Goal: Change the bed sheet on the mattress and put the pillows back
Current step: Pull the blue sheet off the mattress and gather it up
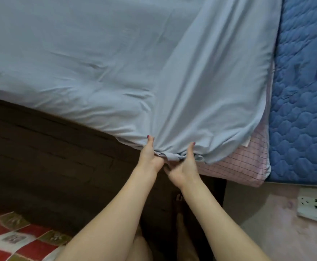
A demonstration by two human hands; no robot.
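Note:
A pale blue bed sheet [116, 63] covers most of the mattress and hangs over its near edge. At that edge my left hand [151, 154] and my right hand [186, 162] grip the bunched hem of the sheet side by side, thumbs up on the cloth. Under the sheet's right corner a pink checked sheet [246, 161] shows on the mattress corner. No pillows are in view.
A blue quilted cover [302, 91] lies along the right, beyond the sheet's edge. The dark wooden bed frame [50, 157] runs below the mattress. A white wall socket [312, 204] sits on the pink wall at lower right. A red patterned cloth [12, 240] is at lower left.

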